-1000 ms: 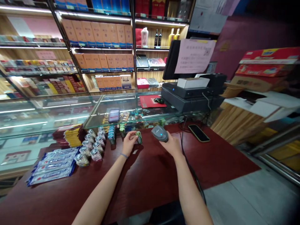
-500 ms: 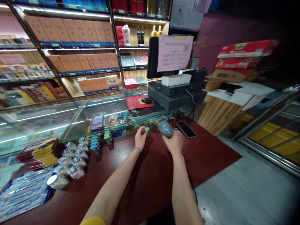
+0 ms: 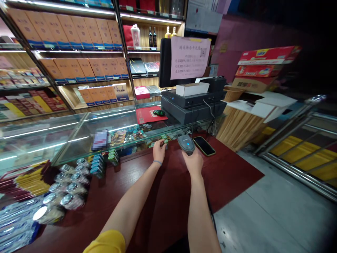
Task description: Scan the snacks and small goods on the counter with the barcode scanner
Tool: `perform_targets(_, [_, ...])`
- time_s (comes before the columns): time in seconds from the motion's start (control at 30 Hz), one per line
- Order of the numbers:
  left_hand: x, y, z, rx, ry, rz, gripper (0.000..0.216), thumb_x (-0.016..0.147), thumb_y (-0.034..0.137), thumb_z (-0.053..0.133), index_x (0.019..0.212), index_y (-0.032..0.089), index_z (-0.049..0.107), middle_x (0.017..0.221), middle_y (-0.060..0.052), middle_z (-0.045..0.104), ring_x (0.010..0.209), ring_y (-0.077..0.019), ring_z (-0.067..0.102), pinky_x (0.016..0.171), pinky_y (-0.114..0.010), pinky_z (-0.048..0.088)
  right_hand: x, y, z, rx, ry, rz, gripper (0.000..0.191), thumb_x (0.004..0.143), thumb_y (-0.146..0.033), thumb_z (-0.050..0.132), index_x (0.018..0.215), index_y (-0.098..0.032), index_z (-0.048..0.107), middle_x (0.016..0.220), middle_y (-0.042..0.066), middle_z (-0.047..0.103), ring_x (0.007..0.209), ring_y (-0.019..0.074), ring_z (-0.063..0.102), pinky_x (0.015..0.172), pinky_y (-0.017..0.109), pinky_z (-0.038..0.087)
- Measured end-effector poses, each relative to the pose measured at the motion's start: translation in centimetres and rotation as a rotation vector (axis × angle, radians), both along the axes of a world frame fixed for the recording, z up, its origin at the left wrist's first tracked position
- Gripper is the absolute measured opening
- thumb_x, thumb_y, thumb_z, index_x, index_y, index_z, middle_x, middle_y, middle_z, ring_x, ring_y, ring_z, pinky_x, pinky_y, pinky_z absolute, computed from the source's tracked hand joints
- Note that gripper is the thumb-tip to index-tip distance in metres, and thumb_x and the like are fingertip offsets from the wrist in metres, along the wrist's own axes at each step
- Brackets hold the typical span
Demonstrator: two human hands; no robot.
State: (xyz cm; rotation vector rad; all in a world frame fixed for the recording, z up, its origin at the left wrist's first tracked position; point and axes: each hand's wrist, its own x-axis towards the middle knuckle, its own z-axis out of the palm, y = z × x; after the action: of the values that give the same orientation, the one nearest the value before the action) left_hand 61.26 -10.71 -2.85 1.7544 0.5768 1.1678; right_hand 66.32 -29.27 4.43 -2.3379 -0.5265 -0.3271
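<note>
My right hand (image 3: 193, 161) is wrapped round the handle of a grey barcode scanner (image 3: 186, 143), which shows a blue light on top. To its left, my left hand (image 3: 159, 151) pinches a small green canister (image 3: 165, 143), mostly hidden by the fingers. The canister is beside the scanner's head, a short gap apart. Similar green canisters (image 3: 113, 157) stand in a short row on the dark red counter, next to a row of blue ones (image 3: 97, 165). A phone (image 3: 204, 146) lies just right of the scanner.
Lidded jars (image 3: 76, 188), blue packets (image 3: 18, 225) and maroon-and-yellow packs (image 3: 31, 181) occupy the counter's left. A glass display case (image 3: 79, 130) runs behind. A monitor (image 3: 165, 63) and black cash drawer (image 3: 184, 110) stand beyond the scanner. A metal railing (image 3: 297, 165) is at right.
The view has shifted, so the shelves and counter goods sit farther left. My left hand has turned slightly, and the green canister shows less. The scanner stays in my right hand.
</note>
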Motion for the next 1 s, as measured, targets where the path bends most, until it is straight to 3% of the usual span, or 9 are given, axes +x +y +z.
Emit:
perform_targets(0.13, [0.4, 0.3, 0.1, -0.002, 0.019, 0.011, 0.026, 0.080, 0.015, 0.066, 0.105, 0.020, 0.068, 0.100, -0.008, 0.063, 0.092, -0.0211, 0.060, 0.091, -0.040, 0.049, -0.2, 0.0, 0.2, -0.017, 0.040, -0.005, 0.055, 0.081, -0.049, 0.056, 0.124, -0.016, 0.060, 0.082, 0.012, 0.072, 0.074, 0.0282, 0.067, 0.063, 0.032, 0.044])
perform_targets(0.43, [1.1, 0.3, -0.2, -0.119, -0.034, -0.015, 0.030, 0.079, 0.018, 0.067, 0.108, 0.018, 0.062, 0.100, -0.008, 0.060, 0.093, -0.0201, 0.059, 0.086, -0.037, 0.052, 0.1, 0.2, -0.7, 0.010, -0.034, -0.002, 0.047, 0.078, -0.048, 0.060, 0.113, -0.016, 0.065, 0.071, 0.011, 0.071, 0.065, 0.0269, 0.066, 0.059, 0.031, 0.042])
perform_targets(0.6, [0.2, 0.3, -0.3, -0.172, -0.074, -0.018, 0.041, 0.075, 0.021, 0.072, 0.114, 0.019, 0.059, 0.103, -0.008, 0.058, 0.097, -0.0198, 0.059, 0.083, -0.035, 0.053, 0.1, 0.2, -0.9, 0.024, -0.077, 0.009, 0.048, 0.078, -0.047, 0.060, 0.115, -0.016, 0.064, 0.071, 0.010, 0.071, 0.065, 0.0261, 0.066, 0.059, 0.030, 0.042])
perform_targets(0.77, [-3.7, 0.5, 0.8, -0.153, -0.109, 0.009, 0.041, 0.079, 0.027, 0.071, 0.117, 0.020, 0.059, 0.106, -0.008, 0.059, 0.101, -0.0198, 0.060, 0.086, -0.035, 0.054, -0.6, 0.5, -0.7, -0.008, -0.053, 0.057, 0.049, 0.078, -0.047, 0.059, 0.115, -0.016, 0.064, 0.074, 0.011, 0.071, 0.067, 0.0270, 0.066, 0.061, 0.031, 0.042])
perform_targets(1.0, [-12.5, 1.4, 2.4, -0.081, -0.093, 0.122, 0.039, 0.079, 0.031, 0.073, 0.114, 0.020, 0.061, 0.106, -0.009, 0.061, 0.101, -0.0204, 0.061, 0.087, -0.036, 0.055, -2.9, 1.7, 0.1, -0.095, -0.056, 0.173, 0.049, 0.080, -0.048, 0.059, 0.118, -0.018, 0.062, 0.077, 0.010, 0.072, 0.069, 0.0272, 0.067, 0.061, 0.031, 0.042])
